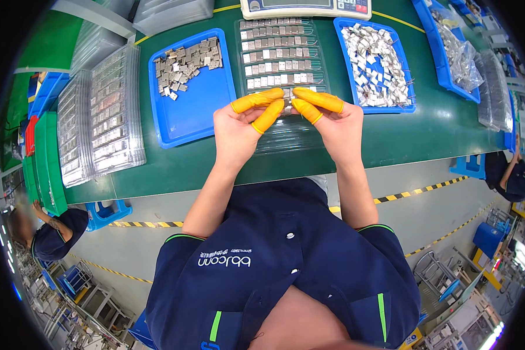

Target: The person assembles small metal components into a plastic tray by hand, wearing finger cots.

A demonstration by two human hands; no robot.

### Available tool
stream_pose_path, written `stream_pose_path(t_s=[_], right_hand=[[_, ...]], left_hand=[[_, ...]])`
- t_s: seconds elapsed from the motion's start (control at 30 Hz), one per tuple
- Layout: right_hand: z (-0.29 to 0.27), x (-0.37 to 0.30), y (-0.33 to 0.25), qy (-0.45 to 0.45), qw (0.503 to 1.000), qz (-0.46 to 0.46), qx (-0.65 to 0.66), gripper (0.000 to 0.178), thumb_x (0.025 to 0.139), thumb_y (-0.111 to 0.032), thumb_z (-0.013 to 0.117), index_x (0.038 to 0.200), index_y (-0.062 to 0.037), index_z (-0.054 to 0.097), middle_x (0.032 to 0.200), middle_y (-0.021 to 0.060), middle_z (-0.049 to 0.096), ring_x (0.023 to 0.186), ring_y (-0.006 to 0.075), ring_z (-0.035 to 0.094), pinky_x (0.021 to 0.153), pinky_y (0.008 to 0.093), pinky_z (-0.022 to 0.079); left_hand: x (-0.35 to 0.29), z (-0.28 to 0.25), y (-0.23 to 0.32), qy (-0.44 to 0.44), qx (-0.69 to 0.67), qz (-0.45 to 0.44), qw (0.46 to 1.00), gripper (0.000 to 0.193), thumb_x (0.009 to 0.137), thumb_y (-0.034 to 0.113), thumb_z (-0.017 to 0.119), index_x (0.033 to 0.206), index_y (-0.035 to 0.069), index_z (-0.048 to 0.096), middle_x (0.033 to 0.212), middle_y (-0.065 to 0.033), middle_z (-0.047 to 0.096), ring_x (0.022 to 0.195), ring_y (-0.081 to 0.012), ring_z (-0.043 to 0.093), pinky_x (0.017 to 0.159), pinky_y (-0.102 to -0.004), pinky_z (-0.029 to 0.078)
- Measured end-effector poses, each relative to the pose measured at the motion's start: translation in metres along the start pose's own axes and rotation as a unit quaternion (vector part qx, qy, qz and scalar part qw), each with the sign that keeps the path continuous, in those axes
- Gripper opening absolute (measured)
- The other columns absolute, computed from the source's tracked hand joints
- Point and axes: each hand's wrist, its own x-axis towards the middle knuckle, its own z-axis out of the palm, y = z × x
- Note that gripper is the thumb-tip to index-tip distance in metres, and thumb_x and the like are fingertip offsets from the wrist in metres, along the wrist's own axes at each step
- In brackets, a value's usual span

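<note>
— What lay at your far left?

— A stack of clear blister trays (pixel 102 111) filled with small metal parts, on the green bench (pixel 437 134). Next came a blue tray (pixel 195 111) with loose grey metal plates (pixel 184 61) heaped in its upper corner.

— And your hands?

— My left hand (pixel 239 125) and my right hand (pixel 335 122) met over the clear compartment tray (pixel 280 55) in the middle, orange finger cots (pixel 256 100) on thumbs and forefingers. The fingertips of both were pressed together at one spot, just above the tray's near rows. Whether a part sat between them, I could not tell; they hid it.

— Further right?

— A blue tray of shiny silver pieces (pixel 376 61), then another blue bin holding a clear bag of parts (pixel 458 52). A scale (pixel 306 7) stood beyond the middle tray.
</note>
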Motion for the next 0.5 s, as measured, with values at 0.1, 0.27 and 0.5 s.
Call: stream_pose_path(t_s=[0.1,0.27,0.5], right_hand=[[-0.004,0.001,-0.003,-0.034,0.999,0.004,-0.03,0.024,0.077,0.004,0.065,0.101,0.0061,0.063,0.098,0.0112,0.064,0.086,0.0163,0.062,0.08,0.0262,0.05],[-0.012,0.006,-0.002,-0.095,0.991,0.09,0.033,0.025,0.075,0.001,0.068,0.099,0.0045,0.064,0.098,0.0098,0.064,0.086,0.0157,0.062,0.079,0.0253,0.049],[-0.013,0.001,-0.002,-0.162,0.966,0.17,0.112,0.023,0.073,0.0,0.071,0.095,0.0041,0.064,0.093,0.0091,0.063,0.085,0.0161,0.062,0.077,0.0264,0.05]], left_hand=[[-0.002,-0.001,0.001,-0.022,0.027,0.022,0.999,0.025,0.078,-0.002,0.065,0.102,-0.006,0.062,0.098,-0.0143,0.064,0.084,-0.0189,0.064,0.079,-0.0286,0.053],[-0.005,-0.012,-0.001,-0.096,-0.054,-0.055,0.992,0.024,0.077,-0.005,0.064,0.101,-0.007,0.062,0.097,-0.0148,0.064,0.082,-0.0201,0.064,0.077,-0.0301,0.053],[-0.006,-0.018,0.0,-0.134,-0.006,-0.027,0.991,0.024,0.077,-0.006,0.064,0.1,-0.008,0.061,0.088,-0.0148,0.065,0.077,-0.0202,0.065,0.074,-0.0304,0.054]])
